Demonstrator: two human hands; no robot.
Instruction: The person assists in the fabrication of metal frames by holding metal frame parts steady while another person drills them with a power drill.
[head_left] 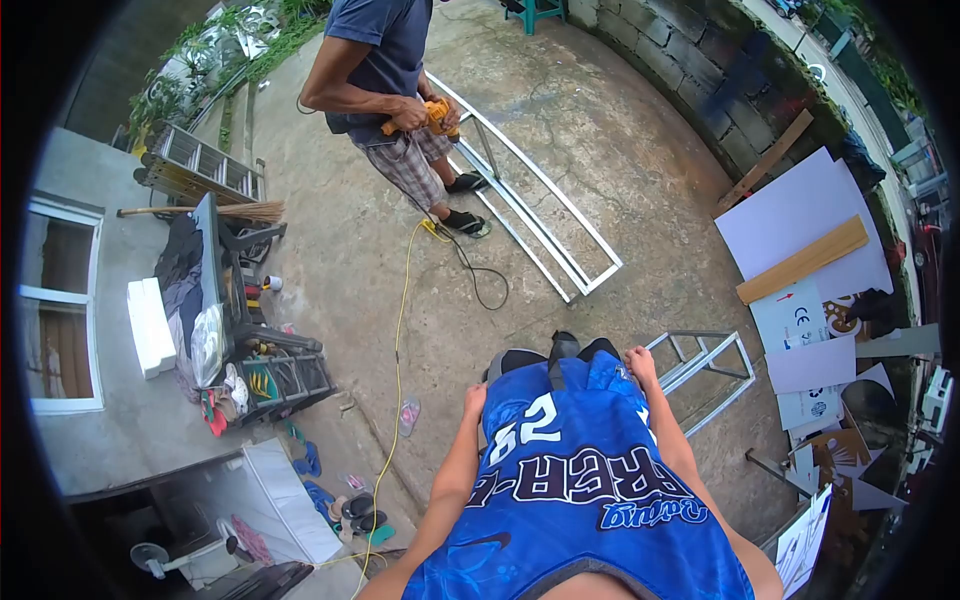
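My left hand [475,398] hangs at the left edge of my blue jersey [560,450], beside my thigh; its fingers are too small and partly hidden to read. At my other side, my right hand [638,362] rests by the leg of my shorts with its fingers curled in, and no object shows in it. Just right of that hand a small silver metal frame [742,362] lies on the concrete, apart from the hand as far as I can see. Farther ahead, a co-worker [375,60] grips an orange corded power tool [432,117] over a long metal frame [560,190].
A yellow cord [397,350] runs along the floor at left, near a flip-flop [409,417] and several other shoes. Tools and crates stand by the left wall, below a ladder [205,160]. White boards [790,225] and a wooden plank [805,260] lean at right.
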